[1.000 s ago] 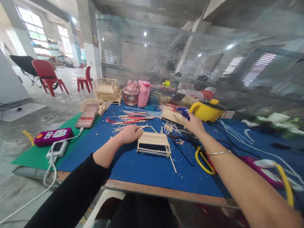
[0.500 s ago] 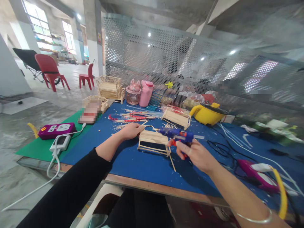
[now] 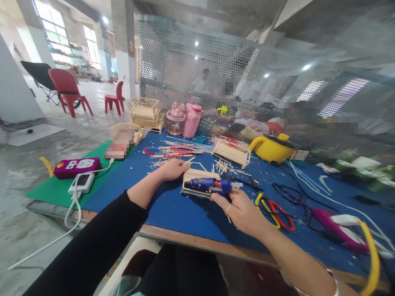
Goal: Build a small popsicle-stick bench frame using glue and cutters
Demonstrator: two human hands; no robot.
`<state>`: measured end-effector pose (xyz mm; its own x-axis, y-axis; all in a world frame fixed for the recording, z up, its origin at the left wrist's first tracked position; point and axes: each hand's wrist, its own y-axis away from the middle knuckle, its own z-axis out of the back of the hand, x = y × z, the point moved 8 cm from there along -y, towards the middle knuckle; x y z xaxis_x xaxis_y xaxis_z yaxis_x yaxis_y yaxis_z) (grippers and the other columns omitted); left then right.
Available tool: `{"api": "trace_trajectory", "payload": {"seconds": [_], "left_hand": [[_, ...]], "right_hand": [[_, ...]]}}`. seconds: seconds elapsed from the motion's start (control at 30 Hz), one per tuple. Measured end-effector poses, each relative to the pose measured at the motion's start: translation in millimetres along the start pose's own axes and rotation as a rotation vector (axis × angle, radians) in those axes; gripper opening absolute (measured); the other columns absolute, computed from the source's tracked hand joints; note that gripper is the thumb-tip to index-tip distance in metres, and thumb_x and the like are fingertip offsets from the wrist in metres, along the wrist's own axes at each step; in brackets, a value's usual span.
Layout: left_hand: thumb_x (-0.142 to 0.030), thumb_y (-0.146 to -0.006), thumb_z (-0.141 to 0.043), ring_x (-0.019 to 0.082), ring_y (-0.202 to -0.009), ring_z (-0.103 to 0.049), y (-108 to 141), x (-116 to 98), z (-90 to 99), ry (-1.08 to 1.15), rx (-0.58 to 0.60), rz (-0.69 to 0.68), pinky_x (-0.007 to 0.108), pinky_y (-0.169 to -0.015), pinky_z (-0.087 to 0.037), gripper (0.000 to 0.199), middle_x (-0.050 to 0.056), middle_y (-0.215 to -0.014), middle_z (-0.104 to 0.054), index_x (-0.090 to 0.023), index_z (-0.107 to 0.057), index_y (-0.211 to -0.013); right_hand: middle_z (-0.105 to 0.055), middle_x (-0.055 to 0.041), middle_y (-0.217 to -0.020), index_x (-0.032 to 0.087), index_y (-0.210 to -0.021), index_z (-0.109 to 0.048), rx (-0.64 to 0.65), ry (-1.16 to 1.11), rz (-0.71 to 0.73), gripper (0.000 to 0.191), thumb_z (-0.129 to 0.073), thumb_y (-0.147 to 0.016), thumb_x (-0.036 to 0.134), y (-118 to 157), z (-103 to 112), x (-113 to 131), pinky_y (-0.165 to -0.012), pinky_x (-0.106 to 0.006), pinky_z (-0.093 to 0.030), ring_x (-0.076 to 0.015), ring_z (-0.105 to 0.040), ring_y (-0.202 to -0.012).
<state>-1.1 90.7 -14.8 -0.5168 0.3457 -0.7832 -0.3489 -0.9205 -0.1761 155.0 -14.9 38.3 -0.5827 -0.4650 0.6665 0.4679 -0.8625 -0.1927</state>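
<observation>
Gripping glue gun (image 3: pixel 200 184) over wooden frame (image 3: pixel 196 174) with curled right hand (image 3: pixel 242 207); pinching stick (image 3: pixel 191 160) in closed left hand (image 3: pixel 171 169), by far-left corner.

Worktop (image 3: pixel 173 230): stick frame (image 3: pixel 197 174) at the middle, glue gun (image 3: pixel 200 183) across its front in view.
Left hand (image 3: pixel 173 169): at the frame's back left corner, thin stick (image 3: pixel 190 160) between its fingers.
Right hand (image 3: pixel 242 207): at the frame's right, around the glue gun.
Behind the frame: loose sticks (image 3: pixel 179 155); second frame (image 3: pixel 230 152) farther right.
Right side: pot (image 3: pixel 270 151) behind looped handles (image 3: pixel 289 228).
Left end: phone (image 3: pixel 115 153) behind purse-shaped box (image 3: pixel 77 167), right of it.
Far edge: jar (image 3: pixel 175 125) left of bottle (image 3: pixel 191 121).
Beyond: mesh screen (image 3: pixel 173 61).
</observation>
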Motion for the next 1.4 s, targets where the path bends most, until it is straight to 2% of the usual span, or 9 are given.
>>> {"api": "trace_trajectory", "payload": {"seconds": [0.1,0.17,0.3,0.43,0.87,1.03,1.13,1.27,1.4], "left_hand": [[-0.053,-0.084,-0.040,0.012,-0.054,-0.047,0,1,-0.5,-0.001,0.002,0.001,0.025,-0.054,-0.032,0.046,-0.001,-0.057,-0.056,-0.017,-0.052,-0.059],[-0.054,-0.084,-0.040,0.012,-0.054,-0.047,0,2,-0.9,-0.002,0.005,0.001,0.025,-0.054,-0.032,0.046,-0.001,-0.057,-0.056,-0.017,-0.053,-0.059],[-0.053,-0.084,-0.040,0.013,-0.054,-0.048,-1,3,-1.5,0.001,0.012,0.002,0.025,-0.054,-0.033,0.045,-0.001,-0.057,-0.057,-0.017,-0.054,-0.059],[-0.051,-0.085,-0.040,0.012,-0.054,-0.048,0,2,-1.5,0.008,0.016,0.003,0.024,-0.054,-0.034,0.044,-0.001,-0.057,-0.058,-0.017,-0.054,-0.060],[-0.050,-0.084,-0.041,0.013,-0.054,-0.048,1,-1,-0.3,0.001,0.012,0.001,0.025,-0.053,-0.032,0.043,-0.001,-0.057,-0.057,-0.017,-0.053,-0.059],[-0.051,-0.084,-0.040,0.013,-0.055,-0.048,1,0,-0.8,-0.005,0.014,0.004,0.025,-0.054,-0.031,0.043,-0.001,-0.058,-0.057,-0.017,-0.051,-0.060],[-0.051,-0.083,-0.040,0.013,-0.056,-0.049,1,0,-0.5,-0.011,0.014,0.014,0.025,-0.054,-0.031,0.043,-0.001,-0.059,-0.057,-0.018,-0.052,-0.061],[-0.053,-0.082,-0.041,0.014,-0.056,-0.049,1,1,-0.4,-0.020,0.013,0.030,0.025,-0.054,-0.031,0.043,-0.001,-0.058,-0.057,-0.018,-0.053,-0.060],[-0.055,-0.082,-0.041,0.014,-0.056,-0.048,1,2,-1.2,-0.028,0.014,0.040,0.025,-0.054,-0.030,0.044,-0.001,-0.057,-0.055,-0.018,-0.052,-0.060]], "right_hand": [[-0.066,-0.0034,-0.068,0.025,-0.107,-0.068,-0.004,0.002,0.012,0.032,-0.049,-0.088,0.042,-1,-2,1,-0.074,-0.037,-0.050,-0.0257,-0.062,-0.078],[-0.069,-0.0041,-0.079,0.024,-0.111,-0.066,0.007,0.031,0.006,0.034,-0.048,-0.089,0.041,-2,-4,1,-0.077,-0.038,-0.050,-0.0264,-0.063,-0.084],[-0.069,-0.0056,-0.105,0.024,-0.117,-0.063,0.014,0.059,0.026,0.036,-0.046,-0.090,0.039,-3,-5,1,-0.091,-0.041,-0.046,-0.0282,-0.060,-0.103],[-0.063,-0.0054,-0.121,0.024,-0.122,-0.060,0.020,0.047,0.060,0.037,-0.046,-0.091,0.037,-4,-6,2,-0.102,-0.045,-0.039,-0.0282,-0.053,-0.117],[-0.059,-0.0054,-0.129,0.023,-0.126,-0.057,0.038,0.086,0.087,0.038,-0.045,-0.092,0.036,-3,-7,5,-0.107,-0.044,-0.034,-0.0265,-0.049,-0.122],[-0.067,-0.0079,-0.114,0.021,-0.116,-0.063,-0.026,0.169,0.044,0.036,-0.046,-0.090,0.039,6,8,-3,-0.098,-0.044,-0.042,-0.0286,-0.057,-0.110],[-0.071,-0.0068,-0.085,0.020,-0.096,-0.069,-0.117,0.218,-0.028,0.035,-0.046,-0.089,0.045,19,31,-12,-0.087,-0.040,-0.049,-0.0280,-0.063,-0.096],[-0.056,-0.0019,-0.047,0.021,-0.067,-0.065,-0.197,0.271,-0.150,0.044,-0.042,-0.086,0.053,38,60,-26,-0.067,-0.034,-0.051,-0.0239,-0.063,-0.066],[-0.049,-0.0004,-0.041,0.020,-0.065,-0.065,-0.196,0.323,-0.240,0.048,-0.041,-0.084,0.057,50,74,-38,-0.058,-0.032,-0.048,-0.0208,-0.056,-0.053]]}}
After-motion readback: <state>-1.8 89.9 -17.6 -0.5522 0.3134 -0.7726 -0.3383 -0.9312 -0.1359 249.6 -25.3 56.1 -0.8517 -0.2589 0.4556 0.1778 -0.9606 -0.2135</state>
